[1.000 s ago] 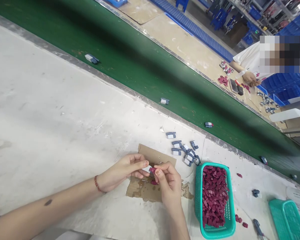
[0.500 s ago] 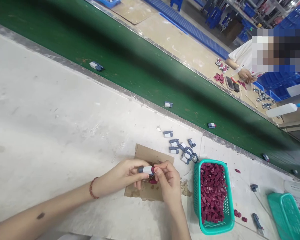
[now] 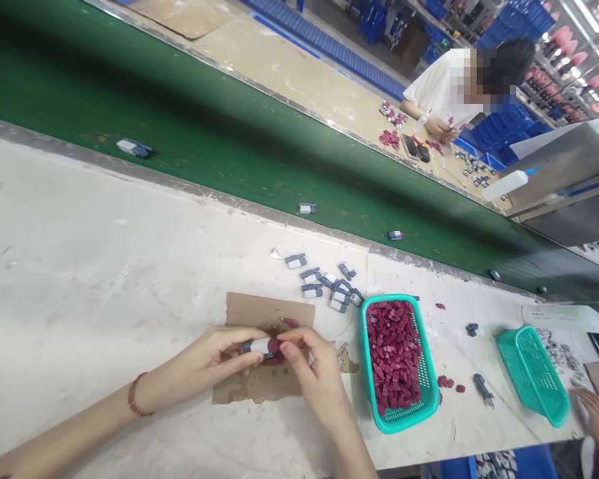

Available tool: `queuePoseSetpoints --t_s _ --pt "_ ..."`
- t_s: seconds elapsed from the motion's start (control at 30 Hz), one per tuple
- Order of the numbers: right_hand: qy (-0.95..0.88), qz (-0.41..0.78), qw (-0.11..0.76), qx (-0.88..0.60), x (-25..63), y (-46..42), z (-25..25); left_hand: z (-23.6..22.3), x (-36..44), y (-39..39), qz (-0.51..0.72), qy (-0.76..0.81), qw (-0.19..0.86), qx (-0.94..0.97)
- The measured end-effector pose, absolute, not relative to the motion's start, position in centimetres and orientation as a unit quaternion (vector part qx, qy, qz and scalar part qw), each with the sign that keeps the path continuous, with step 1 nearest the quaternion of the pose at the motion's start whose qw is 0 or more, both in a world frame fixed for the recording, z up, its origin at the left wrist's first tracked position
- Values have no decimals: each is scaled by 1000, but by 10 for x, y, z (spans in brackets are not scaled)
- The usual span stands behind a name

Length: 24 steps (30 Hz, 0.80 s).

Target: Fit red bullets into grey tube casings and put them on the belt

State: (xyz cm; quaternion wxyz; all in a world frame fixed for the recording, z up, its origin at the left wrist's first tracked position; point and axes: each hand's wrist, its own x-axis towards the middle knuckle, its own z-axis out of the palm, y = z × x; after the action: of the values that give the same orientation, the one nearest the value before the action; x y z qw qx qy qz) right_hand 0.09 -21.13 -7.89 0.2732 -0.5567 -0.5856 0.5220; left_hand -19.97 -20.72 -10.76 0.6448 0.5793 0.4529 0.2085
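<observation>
My left hand (image 3: 212, 366) is closed around a small grey-and-white plastic part (image 3: 258, 346), held level with its right end outward. At that end sits a small maroon piece (image 3: 273, 345), and my right hand (image 3: 317, 376) pinches it between thumb and fingers. Both hands are over a stained piece of cardboard (image 3: 269, 306). More maroon bits lie on the cardboard, one of them (image 3: 290, 322) behind my right fingers. A loose group of grey-and-white parts (image 3: 312, 291) lies just beyond the cardboard.
Right of my hands stands a teal basket (image 3: 432, 406) full of maroon pieces; another teal basket (image 3: 509, 372) is farther right. A green conveyor belt (image 3: 219, 153) carries several parts. Across it sits a person in a white shirt (image 3: 442, 83). Another person's hand (image 3: 596, 416) shows at the right edge.
The view has swung to the right, so everything appears shifted left, and another person's hand has come into sight. Both my hands keep the same hold on the part and its maroon end.
</observation>
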Motion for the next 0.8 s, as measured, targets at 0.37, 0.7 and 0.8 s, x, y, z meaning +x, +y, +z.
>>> queuePoseSetpoints --t_s 0.37,0.7,0.8 --pt "-642 19 83 -762 128 -216 -80 -107 -228 -76 297 629 245 675" --pt "-556 239 332 -724 125 -224 -77 -127 -171 13 294 567 140 757" --pt "-438 371 462 -676 120 -229 -72 -124 -137 13 274 501 162 804"
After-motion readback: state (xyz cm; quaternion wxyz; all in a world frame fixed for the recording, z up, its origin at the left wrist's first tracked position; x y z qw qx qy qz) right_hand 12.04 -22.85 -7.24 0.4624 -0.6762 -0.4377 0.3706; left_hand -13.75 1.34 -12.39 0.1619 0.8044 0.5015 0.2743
